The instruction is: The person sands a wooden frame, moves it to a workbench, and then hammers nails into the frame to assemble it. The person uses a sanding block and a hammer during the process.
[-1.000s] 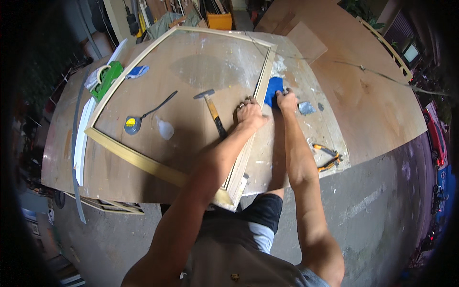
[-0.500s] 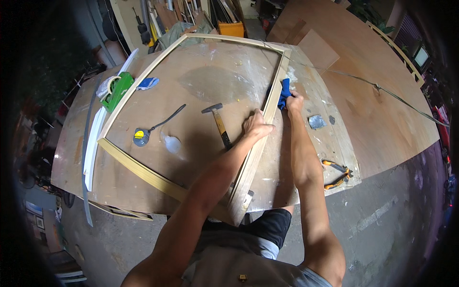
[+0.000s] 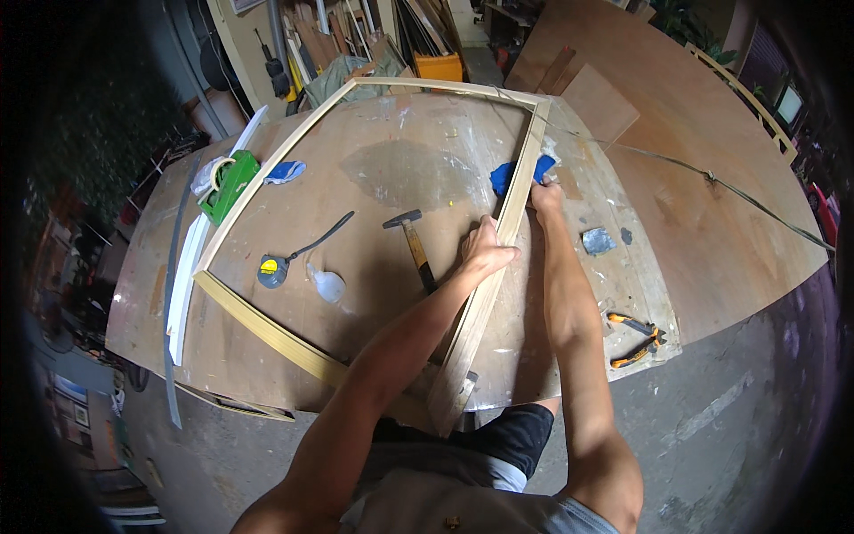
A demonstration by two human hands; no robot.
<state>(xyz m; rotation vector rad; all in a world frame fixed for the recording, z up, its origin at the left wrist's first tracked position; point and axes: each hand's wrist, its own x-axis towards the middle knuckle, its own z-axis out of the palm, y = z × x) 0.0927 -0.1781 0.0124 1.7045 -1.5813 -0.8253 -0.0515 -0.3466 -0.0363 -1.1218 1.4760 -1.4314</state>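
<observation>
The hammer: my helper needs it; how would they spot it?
On the worktable is a wooden frame. Within its outline, left of the left hand, is the hammer: unlike the tape measure, it has a wooden handle and crosswise metal head.

Illumination moderate over the bench [image 3: 294, 214], dropping to near-black at the far left; shadows lie left of the left forearm [image 3: 414, 316] and right forearm [image 3: 569, 285], consistent with light from above and the right. The white strip [image 3: 185, 294] reads brightest, and the wooden frame [image 3: 498, 276] and hammer [image 3: 414, 249] have fairly clean edges. Fisheye distortion bows the bench outline, with black vignetting around the rim, purple fringing at right and soft, poorly resolved detail at both sides.
</observation>
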